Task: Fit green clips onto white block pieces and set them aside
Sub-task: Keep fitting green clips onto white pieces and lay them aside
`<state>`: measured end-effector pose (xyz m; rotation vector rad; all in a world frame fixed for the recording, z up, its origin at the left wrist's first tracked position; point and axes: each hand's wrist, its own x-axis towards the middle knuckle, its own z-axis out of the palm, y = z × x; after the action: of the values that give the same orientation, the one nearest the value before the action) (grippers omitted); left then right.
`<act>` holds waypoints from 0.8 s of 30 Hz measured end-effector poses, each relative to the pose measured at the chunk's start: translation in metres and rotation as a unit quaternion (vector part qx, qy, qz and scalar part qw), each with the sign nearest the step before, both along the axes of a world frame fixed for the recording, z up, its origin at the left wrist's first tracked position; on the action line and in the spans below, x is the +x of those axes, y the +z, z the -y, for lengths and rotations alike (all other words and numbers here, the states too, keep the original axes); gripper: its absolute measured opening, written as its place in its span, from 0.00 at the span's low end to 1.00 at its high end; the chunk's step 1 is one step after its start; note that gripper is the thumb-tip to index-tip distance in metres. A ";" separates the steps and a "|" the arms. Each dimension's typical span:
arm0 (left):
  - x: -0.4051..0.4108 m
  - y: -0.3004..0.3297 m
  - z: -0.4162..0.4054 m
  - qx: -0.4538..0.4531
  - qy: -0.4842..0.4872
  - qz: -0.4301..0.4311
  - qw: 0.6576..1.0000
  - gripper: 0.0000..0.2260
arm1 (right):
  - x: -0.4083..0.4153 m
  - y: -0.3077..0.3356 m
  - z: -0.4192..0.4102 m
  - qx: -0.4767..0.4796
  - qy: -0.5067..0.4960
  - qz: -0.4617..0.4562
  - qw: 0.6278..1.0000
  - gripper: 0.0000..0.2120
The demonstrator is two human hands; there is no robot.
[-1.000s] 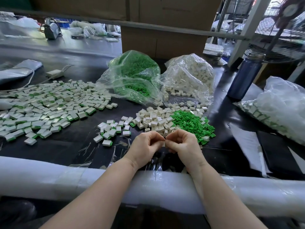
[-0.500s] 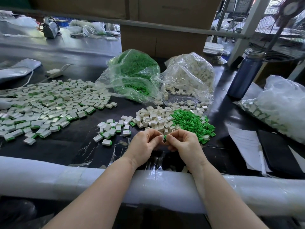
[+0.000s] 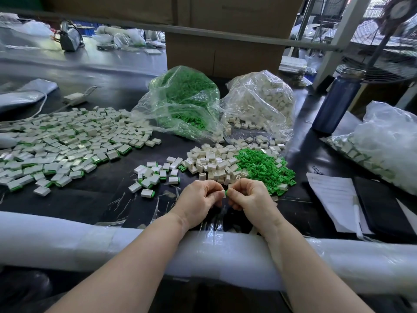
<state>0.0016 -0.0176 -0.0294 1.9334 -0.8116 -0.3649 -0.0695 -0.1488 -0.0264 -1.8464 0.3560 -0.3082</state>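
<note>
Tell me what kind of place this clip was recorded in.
Probably a small factory assembly bench: bulk plastic bags of green clips and white blocks, a big spread of finished pieces, and cardboard cartons behind.

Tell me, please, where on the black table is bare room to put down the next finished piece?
Bare table lies left of the left hand, between the small finished group, the big finished spread and the padded front edge. A bare strip separates those two piles. Ahead of the right hand it is crowded: loose white blocks touch green clips.
</note>
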 end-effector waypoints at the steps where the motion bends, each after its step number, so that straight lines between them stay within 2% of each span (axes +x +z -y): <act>1: 0.000 0.000 0.000 0.004 -0.002 0.006 1.000 0.06 | 0.000 0.000 0.000 -0.002 0.001 -0.001 1.000 0.11; 4: 0.000 0.000 -0.001 0.010 -0.005 0.011 1.000 0.06 | -0.001 0.000 0.001 -0.006 0.004 -0.001 1.000 0.11; 8: -0.002 0.001 0.002 -0.028 0.019 -0.008 0.999 0.05 | 0.001 0.000 -0.003 -0.019 -0.014 0.039 0.999 0.09; 13: -0.005 0.000 0.006 -0.038 0.018 0.008 0.999 0.01 | 0.001 0.002 -0.003 0.042 -0.045 0.079 0.995 0.09; 16: -0.005 -0.002 0.005 -0.015 0.026 0.054 0.998 0.09 | 0.001 0.002 -0.003 0.054 -0.053 0.072 0.995 0.09; 19: -0.005 -0.001 0.005 -0.023 0.051 0.093 0.994 0.06 | 0.000 0.003 -0.003 0.063 -0.048 0.066 0.995 0.08; 24: -0.005 0.001 0.005 -0.035 0.049 0.022 0.998 0.06 | -0.002 0.005 -0.002 0.076 -0.034 0.072 0.994 0.07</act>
<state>-0.0030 -0.0222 -0.0284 1.9140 -0.7461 -0.2330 -0.0712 -0.1465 -0.0219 -1.6553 0.3333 -0.4462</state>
